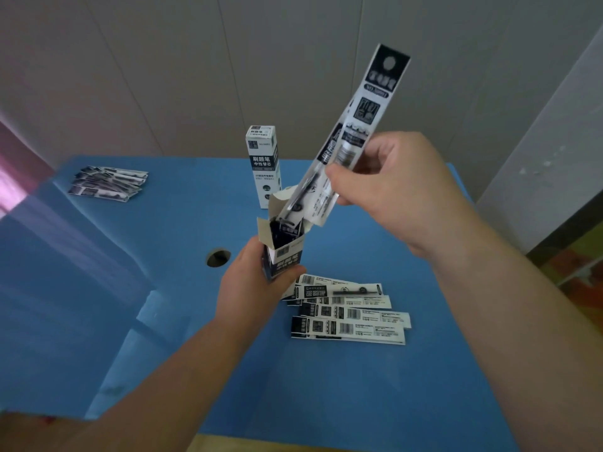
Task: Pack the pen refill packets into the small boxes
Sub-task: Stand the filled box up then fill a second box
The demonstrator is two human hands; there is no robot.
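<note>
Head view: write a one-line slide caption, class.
Right hand feeds a pen refill packet into the open small box that the left hand holds over the blue table.

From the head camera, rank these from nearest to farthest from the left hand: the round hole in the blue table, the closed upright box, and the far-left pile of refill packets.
1. Round hole in the blue table, just left of the left hand.
2. Closed upright white box, behind it.
3. Far-left pile of refill packets, at the table's back left corner.
</note>
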